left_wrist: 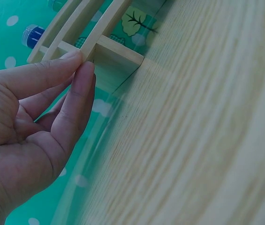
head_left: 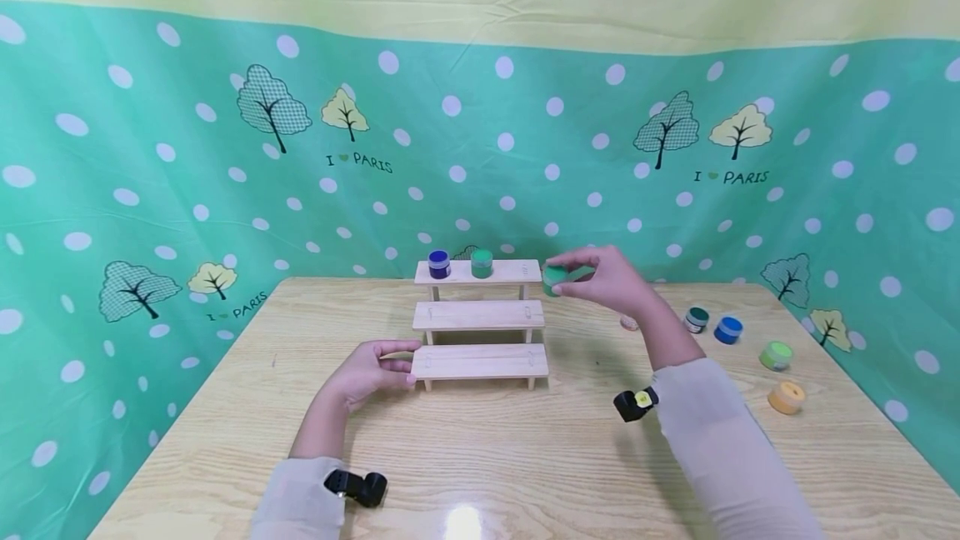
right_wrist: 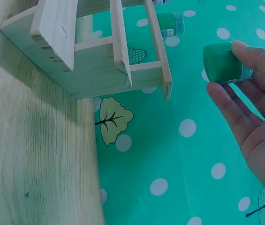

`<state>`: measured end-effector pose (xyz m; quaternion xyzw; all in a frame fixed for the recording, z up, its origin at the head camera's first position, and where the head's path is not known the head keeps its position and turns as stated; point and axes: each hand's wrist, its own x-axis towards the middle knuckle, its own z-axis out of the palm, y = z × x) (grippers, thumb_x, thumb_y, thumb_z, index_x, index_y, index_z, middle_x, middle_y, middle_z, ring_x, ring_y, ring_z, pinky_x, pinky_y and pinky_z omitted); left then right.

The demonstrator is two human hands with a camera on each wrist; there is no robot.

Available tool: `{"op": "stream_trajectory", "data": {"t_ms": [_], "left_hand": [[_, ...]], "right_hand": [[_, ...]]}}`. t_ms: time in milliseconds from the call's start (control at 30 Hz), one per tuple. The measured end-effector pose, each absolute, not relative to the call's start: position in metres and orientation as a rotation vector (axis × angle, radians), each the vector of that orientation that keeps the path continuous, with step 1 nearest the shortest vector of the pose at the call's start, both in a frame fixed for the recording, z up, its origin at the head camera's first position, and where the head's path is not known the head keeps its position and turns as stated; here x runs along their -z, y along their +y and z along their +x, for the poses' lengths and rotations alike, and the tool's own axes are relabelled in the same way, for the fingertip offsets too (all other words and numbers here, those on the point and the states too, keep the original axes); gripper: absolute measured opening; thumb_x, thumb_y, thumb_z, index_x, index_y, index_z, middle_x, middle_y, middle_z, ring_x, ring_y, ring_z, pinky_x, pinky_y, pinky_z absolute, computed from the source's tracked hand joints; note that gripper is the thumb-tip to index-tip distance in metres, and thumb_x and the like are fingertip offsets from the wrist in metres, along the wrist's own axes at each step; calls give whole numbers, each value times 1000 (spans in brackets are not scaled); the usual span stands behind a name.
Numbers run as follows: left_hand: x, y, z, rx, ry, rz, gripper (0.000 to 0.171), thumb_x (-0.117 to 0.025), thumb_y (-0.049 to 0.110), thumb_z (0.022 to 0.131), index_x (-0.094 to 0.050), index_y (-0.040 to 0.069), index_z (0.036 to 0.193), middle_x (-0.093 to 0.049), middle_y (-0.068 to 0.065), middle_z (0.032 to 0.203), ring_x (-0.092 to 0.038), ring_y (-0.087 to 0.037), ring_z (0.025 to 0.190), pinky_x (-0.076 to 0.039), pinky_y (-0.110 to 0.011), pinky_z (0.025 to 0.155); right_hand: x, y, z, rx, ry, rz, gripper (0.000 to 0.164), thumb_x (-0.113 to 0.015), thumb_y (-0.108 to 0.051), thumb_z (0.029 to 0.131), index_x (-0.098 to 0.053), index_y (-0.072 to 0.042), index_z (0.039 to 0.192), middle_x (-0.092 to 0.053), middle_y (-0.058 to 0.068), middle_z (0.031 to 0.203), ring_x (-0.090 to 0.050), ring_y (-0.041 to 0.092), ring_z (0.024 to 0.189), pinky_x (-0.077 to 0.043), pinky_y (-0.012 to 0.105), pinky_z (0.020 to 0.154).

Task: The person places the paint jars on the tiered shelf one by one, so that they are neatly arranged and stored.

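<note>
A three-step wooden rack (head_left: 480, 362) stands on the table. My left hand (head_left: 369, 372) pinches the left end of its lowest step between thumb and finger, as the left wrist view shows. On the top step sit a dark blue paint jar (head_left: 438, 265) and a green paint jar (head_left: 482, 263). My right hand (head_left: 609, 277) holds another green paint jar (right_wrist: 222, 63) between thumb and fingers, just off the right end of the top step. In the right wrist view this jar is apart from the rack.
On the right of the table stand a dark green jar (head_left: 697, 320), a blue jar (head_left: 728, 329), a light green jar (head_left: 776, 355) and an orange jar (head_left: 787, 397). A pinkish jar (head_left: 628, 322) is partly hidden by my right wrist. A patterned curtain (head_left: 480, 165) hangs behind the table.
</note>
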<state>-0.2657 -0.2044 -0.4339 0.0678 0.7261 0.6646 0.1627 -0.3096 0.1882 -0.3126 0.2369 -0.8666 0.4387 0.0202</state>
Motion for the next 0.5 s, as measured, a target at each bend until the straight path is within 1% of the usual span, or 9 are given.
{"op": "stream_trajectory", "data": {"t_ms": [233,400,500], "left_hand": [[434,-204,-266,-1893,2076,211,62,-73,-13,77,-51,-9,135,-65,-18,115,-64,-17,92,-58,-30,78],[435,-204,-266,-1896,2079,198,62,-73,-13,76,-52,-9,134,-66,-16,114,-65,-18,92,-58,-30,78],[435,-204,-266,-1895,2080,199,62,-73,-13,76,-52,-9,134,-66,-18,115,-65,-18,93,-57,-31,79]], "right_hand": [[313,178,-319,-1326,-2701,706,37,-81,-19,81,-72,-14,117,-68,4,105,-65,22,94,-59,34,74],[315,170,-325,-1304,-2689,702,38,-81,-19,81,-72,-12,117,-68,6,103,-64,26,93,-58,34,73],[315,166,-330,-1286,-2690,714,38,-80,-20,82,-72,-12,118,-69,7,102,-63,26,94,-58,35,73]]}}
